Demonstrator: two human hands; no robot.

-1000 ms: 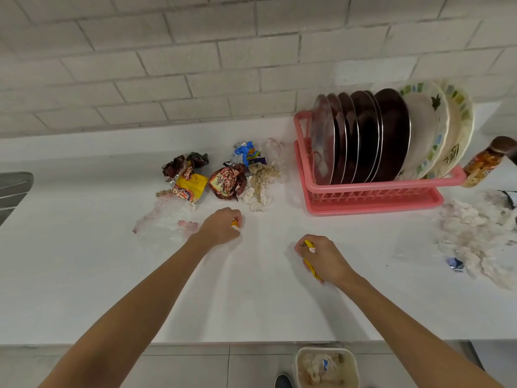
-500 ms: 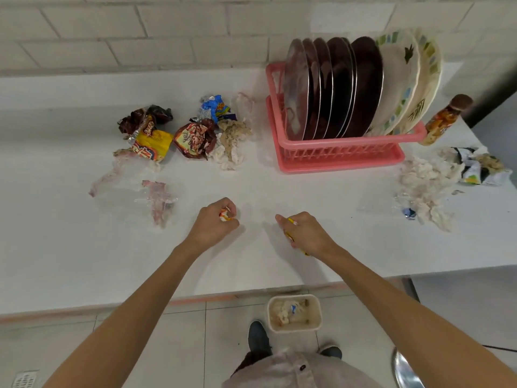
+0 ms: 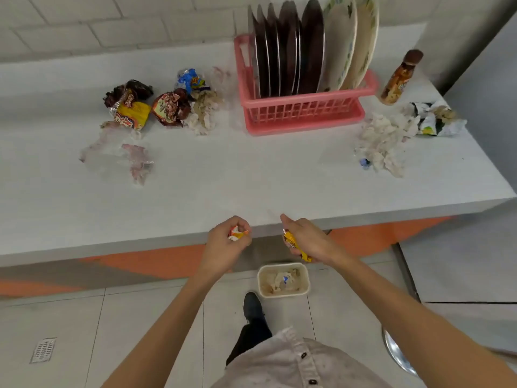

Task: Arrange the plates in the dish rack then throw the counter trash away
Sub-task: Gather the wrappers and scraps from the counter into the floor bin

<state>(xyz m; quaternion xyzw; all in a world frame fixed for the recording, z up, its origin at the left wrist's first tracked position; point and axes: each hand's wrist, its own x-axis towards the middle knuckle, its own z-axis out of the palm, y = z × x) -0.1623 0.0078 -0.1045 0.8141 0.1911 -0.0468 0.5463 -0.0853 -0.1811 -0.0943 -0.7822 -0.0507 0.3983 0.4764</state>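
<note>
the left hand (image 3: 226, 243) curls its fingers round a small crumpled orange-and-white wrapper (image 3: 235, 235); the right hand (image 3: 312, 243) grips a crumpled yellow foil wrapper (image 3: 293, 241). both hang just off the front edge of the white counter (image 3: 251, 177), a cream rectangular bin (image 3: 283, 294) on the floor below. dark and patterned plates (image 3: 291, 51) stand in the pink plastic dish rack (image 3: 302, 113) at the back edge, crumpled snack wrappers (image 3: 156, 107) left of it, white tissue wads (image 3: 383, 138) by the right edge.

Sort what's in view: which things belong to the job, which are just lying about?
Job: plates, dish rack, counter wrappers, crumpled tissues, floor bin, orange wrapper in left hand, yellow wrapper in right hand.
Lying about: brown-capped bottle, floor drain.
</note>
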